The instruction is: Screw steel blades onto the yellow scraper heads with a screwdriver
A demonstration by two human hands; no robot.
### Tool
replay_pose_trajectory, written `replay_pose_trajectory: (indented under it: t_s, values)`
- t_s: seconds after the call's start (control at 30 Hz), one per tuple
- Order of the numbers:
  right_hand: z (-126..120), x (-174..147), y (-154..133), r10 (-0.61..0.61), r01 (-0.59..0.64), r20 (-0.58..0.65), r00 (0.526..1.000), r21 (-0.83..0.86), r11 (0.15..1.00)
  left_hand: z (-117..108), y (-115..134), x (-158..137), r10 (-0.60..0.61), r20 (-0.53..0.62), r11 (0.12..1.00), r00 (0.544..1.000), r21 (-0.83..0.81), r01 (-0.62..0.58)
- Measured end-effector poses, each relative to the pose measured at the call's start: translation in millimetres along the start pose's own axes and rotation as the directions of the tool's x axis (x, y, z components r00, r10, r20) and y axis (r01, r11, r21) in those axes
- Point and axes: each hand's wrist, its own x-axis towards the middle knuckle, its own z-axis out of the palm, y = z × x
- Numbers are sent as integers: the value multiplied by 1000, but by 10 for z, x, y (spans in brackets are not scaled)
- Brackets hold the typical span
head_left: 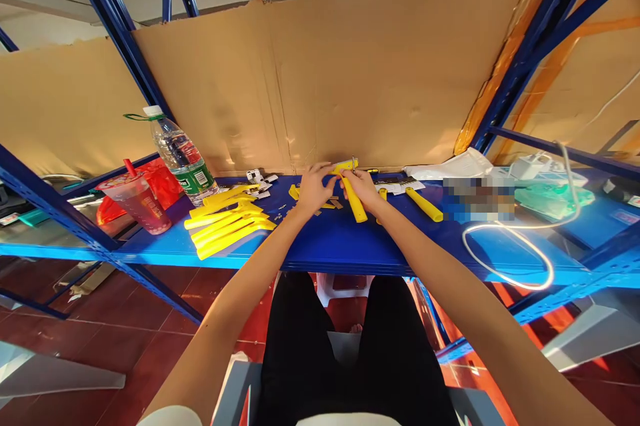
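Both hands meet over the blue shelf top (325, 243). They hold a yellow plastic tool (355, 201) with a long handle and a crosswise head. My left hand (316, 187) is closed, pinching the left end of the head. My right hand (361, 187) is closed around the top of the handle, where it joins the head. A thin metallic piece shows by the head, too small to name. Small yellow and brownish pieces (330, 203) lie under the hands. To the right rests another yellow handle (424, 205), and to the left several similar yellow tools (230, 226) are piled.
A large water bottle (183, 156) and a red drink cup (137, 203) stand at left. Behind runs a cardboard panel (375, 73) between blue posts. A white cable (540, 246) loops at right near a green plastic bag (547, 199) and white plastic wrap (450, 166).
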Motion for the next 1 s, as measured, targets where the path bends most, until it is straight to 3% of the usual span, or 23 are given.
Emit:
replay_pose_trajectory:
  t_s: [0.17,0.47,0.63,0.77,0.9,1.0]
  values:
    - [-35,54,29,-137,114,-123,983,-179,977,168,236,-65,82,124,976,989,189,-105]
    - [-164,158,69,-321,193,-218,922,-462,866,295,340,90,17,222,957,975,277,-80]
    - [-191,179,78,-346,193,-216,913,-519,833,319,218,76,64,253,987,965,129,-100]
    - [-192,152,78,-355,216,-172,919,-534,818,313,137,15,8,221,997,975,-74,9]
    - [-179,100,79,-314,222,-100,944,-512,830,331,84,-26,-49,264,913,963,-378,150]
    - [-170,73,79,-269,201,-74,960,-484,852,344,58,-51,-66,344,849,937,-473,234]
